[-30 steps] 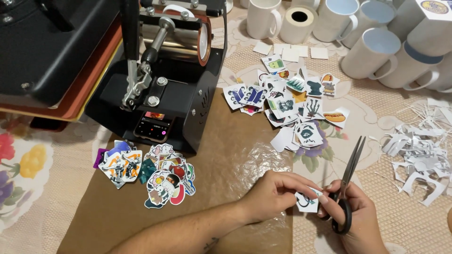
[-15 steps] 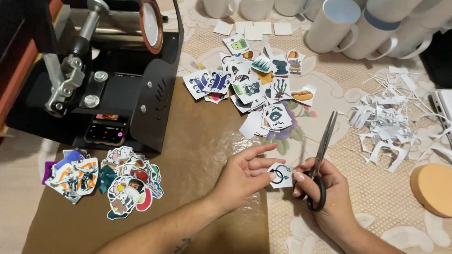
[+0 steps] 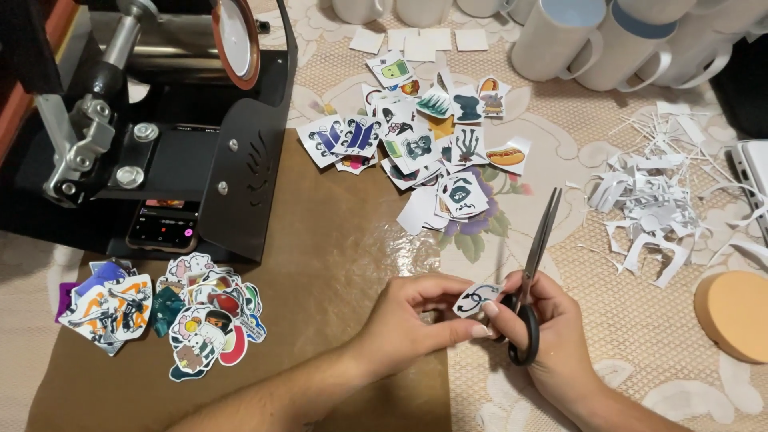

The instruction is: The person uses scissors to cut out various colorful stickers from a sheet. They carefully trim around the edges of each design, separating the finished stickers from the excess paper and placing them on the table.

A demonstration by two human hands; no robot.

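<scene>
My left hand (image 3: pixel 412 314) pinches a small white sticker cutout (image 3: pixel 477 299) with a dark swirl drawn on it. My right hand (image 3: pixel 552 328) grips black-handled scissors (image 3: pixel 534 264), blades pointing up and away, nearly closed, right beside the cutout. Both hands hover low over the brown paper sheet (image 3: pixel 336 240) and the lace tablecloth at the near edge. A pile of uncut printed stickers (image 3: pixel 424 140) lies ahead of my hands. A heap of cut-out stickers (image 3: pixel 172 312) sits at the left.
A black mug heat press (image 3: pixel 152 120) fills the upper left, with a phone (image 3: pixel 164 226) at its base. White mugs (image 3: pixel 608 36) line the back. Paper trimmings (image 3: pixel 664 208) lie at right, beside a round tan disc (image 3: pixel 734 314).
The view has shifted rightward and closer over the table. My hands stay together with the cutout and scissors; the cutout has turned a little between my fingers.
</scene>
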